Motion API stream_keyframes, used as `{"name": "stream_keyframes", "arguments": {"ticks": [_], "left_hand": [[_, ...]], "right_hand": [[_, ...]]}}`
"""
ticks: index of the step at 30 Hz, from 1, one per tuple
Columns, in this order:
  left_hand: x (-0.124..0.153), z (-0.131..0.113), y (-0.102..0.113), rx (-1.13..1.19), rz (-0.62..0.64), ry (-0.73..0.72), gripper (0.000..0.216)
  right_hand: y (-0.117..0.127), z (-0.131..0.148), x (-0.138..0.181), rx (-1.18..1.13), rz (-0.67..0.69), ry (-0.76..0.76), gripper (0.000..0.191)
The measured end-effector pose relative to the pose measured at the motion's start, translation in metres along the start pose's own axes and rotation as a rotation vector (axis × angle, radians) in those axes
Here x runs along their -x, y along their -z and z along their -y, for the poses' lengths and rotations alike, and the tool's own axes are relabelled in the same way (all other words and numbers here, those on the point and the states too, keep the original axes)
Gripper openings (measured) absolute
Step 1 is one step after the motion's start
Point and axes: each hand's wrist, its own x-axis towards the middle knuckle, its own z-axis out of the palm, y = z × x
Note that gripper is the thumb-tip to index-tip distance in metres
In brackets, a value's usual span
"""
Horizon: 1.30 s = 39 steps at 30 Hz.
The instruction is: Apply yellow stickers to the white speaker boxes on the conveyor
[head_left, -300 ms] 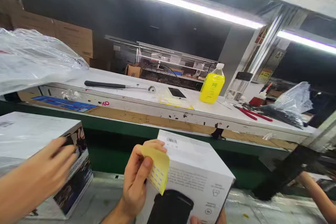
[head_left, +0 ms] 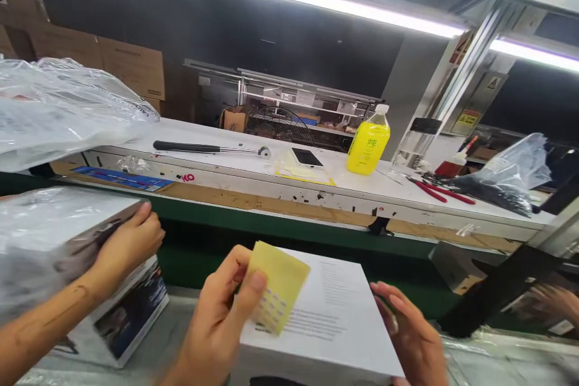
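Observation:
My left hand (head_left: 217, 325) pinches a small yellow sticker sheet (head_left: 278, 292) between thumb and fingers, holding it above a white printed box (head_left: 335, 319). The box lies in front of me with a text-covered face up. My right hand (head_left: 409, 338) grips the box at its right edge, motion-blurred. At the left, another person's hand (head_left: 129, 244) and forearm hold a second printed box (head_left: 104, 313) with clear plastic film (head_left: 49, 229) over its top.
Behind a green conveyor edge (head_left: 271, 226), a white shelf (head_left: 253, 172) carries a long black-handled tool (head_left: 203, 148), a phone (head_left: 306, 157), a yellow bottle (head_left: 367, 146), red pliers (head_left: 436, 191) and plastic bags (head_left: 511, 178). Another person's hand (head_left: 556, 304) shows at far right.
The white box has tipped from its picture side to a text face lying up. My right hand came up onto its right edge. The other person's hand closed on the left box, now film-covered.

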Motion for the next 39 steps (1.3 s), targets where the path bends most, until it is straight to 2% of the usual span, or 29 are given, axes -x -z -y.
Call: {"name": "stream_keyframes", "arguments": {"ticks": [3,5,6,9,12,16,19,21,24,26,27,29,31,33,34,36,39], "left_hand": [[0.008,-0.025,-0.006,-0.204,0.168,-0.032,0.033],[0.011,-0.033,-0.012,-0.277,0.228,-0.039,0.031],[0.012,-0.035,-0.015,-0.3,0.248,-0.047,0.029],[0.013,-0.034,-0.017,-0.333,0.281,-0.104,0.024],[0.011,-0.03,-0.013,-0.404,0.303,-0.268,0.03],[0.008,-0.023,-0.009,-0.528,0.281,-0.539,0.054],[0.008,-0.016,-0.009,-0.601,0.215,-0.678,0.054],[0.008,-0.013,-0.01,-0.63,0.198,-0.715,0.048],[0.009,-0.015,-0.01,-0.601,0.2,-0.627,0.037],[0.009,-0.019,-0.008,-0.511,0.175,-0.478,0.026],[0.008,-0.021,-0.005,-0.438,0.13,-0.383,0.023],[0.003,-0.023,0.005,-0.245,-0.007,-0.218,0.036],[-0.004,-0.02,0.022,-0.039,-0.156,-0.123,0.061],[-0.007,-0.009,0.043,0.138,-0.247,-0.055,0.078],[-0.007,-0.001,0.054,0.207,-0.269,0.001,0.08],[-0.001,0.019,0.072,0.309,-0.293,0.143,0.072],[0.02,0.053,0.089,0.397,-0.329,0.337,0.057]], "right_hand": [[0.006,0.054,-0.04,0.096,0.296,0.36,0.031],[-0.001,0.085,-0.055,0.212,0.408,0.452,0.017],[-0.008,0.096,-0.059,0.269,0.405,0.469,0.006],[-0.03,0.111,-0.063,0.377,0.319,0.505,0.018],[-0.044,0.11,-0.065,0.397,0.274,0.554,0.017],[-0.046,0.109,-0.066,0.493,0.226,0.648,0.017],[-0.046,0.11,-0.066,0.553,0.237,0.689,0.014],[-0.047,0.111,-0.067,0.574,0.256,0.707,0.013],[-0.051,0.112,-0.071,0.632,0.285,0.781,0.013],[-0.055,0.116,-0.076,0.642,0.308,0.815,0.013],[-0.057,0.118,-0.079,0.607,0.337,0.782,0.013],[-0.064,0.122,-0.089,0.462,0.472,0.572,0.013],[-0.072,0.124,-0.1,0.311,0.693,0.238,0.01],[-0.082,0.122,-0.11,0.261,0.925,-0.04,0.007],[-0.087,0.12,-0.114,0.269,1.014,-0.124,0.006],[-0.097,0.117,-0.118,0.303,1.14,-0.205,0.006],[-0.107,0.116,-0.117,0.343,1.192,-0.179,0.009]]}}
